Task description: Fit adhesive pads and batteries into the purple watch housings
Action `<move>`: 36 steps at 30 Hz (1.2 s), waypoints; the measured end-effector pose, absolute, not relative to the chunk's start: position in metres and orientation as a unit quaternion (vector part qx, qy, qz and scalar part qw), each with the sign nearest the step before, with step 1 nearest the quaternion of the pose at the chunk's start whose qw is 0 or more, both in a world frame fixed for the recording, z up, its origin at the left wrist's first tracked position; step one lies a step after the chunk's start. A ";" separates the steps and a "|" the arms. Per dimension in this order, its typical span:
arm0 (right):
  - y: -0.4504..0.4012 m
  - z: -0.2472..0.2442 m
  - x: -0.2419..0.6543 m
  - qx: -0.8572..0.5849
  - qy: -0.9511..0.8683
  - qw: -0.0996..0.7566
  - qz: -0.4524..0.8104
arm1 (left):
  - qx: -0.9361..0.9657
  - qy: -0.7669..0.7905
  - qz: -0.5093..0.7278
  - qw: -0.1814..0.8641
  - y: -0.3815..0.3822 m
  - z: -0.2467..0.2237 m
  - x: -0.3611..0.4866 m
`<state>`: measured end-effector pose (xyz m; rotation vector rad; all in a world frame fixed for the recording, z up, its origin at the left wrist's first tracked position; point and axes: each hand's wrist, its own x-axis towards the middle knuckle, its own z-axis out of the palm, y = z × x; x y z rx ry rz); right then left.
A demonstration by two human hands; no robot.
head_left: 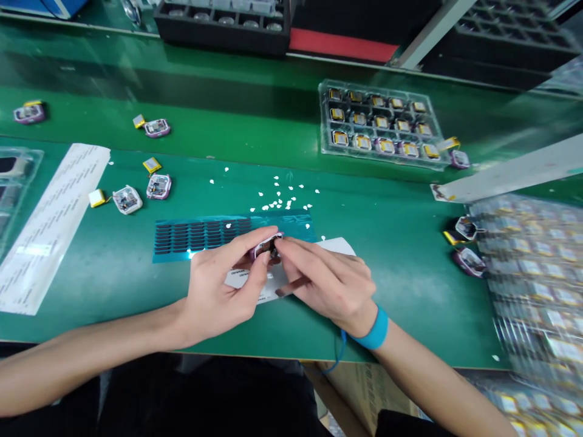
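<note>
Over the middle of the green bench, my left hand grips a small purple-rimmed watch case between thumb and fingers, its open inner side partly showing. The fingertips of my right hand press together at the case's right edge; whatever they pinch there is hidden. A thin metallic tool, apparently tweezers, sticks out leftward from under my right hand. Beneath both hands lies a white printed backing sheet. Just behind the left hand is a blue sheet with rows of dark strips.
Small white stickers are scattered behind my hands. Opened watch cases with yellow batteries lie left. A clear tray of watch parts stands at the back right, stacked trays at far right. A blue wrist strap trails a cord.
</note>
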<state>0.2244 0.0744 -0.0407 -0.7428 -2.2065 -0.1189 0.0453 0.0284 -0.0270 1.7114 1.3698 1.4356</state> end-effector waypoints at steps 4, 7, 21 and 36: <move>0.075 -0.044 0.224 -0.292 -0.871 0.393 -0.041 | 0.633 0.503 0.530 0.256 0.030 -0.029 0.045; 0.075 -0.045 0.226 -0.287 -0.874 0.389 -0.049 | 0.637 0.504 0.528 0.250 0.030 -0.028 0.045; 0.081 -0.040 0.223 -0.291 -0.876 0.384 -0.004 | 0.623 0.496 0.535 0.282 0.036 -0.032 0.042; 0.085 -0.040 0.228 -0.285 -0.881 0.378 -0.005 | 0.561 0.488 0.537 0.398 0.047 -0.035 0.041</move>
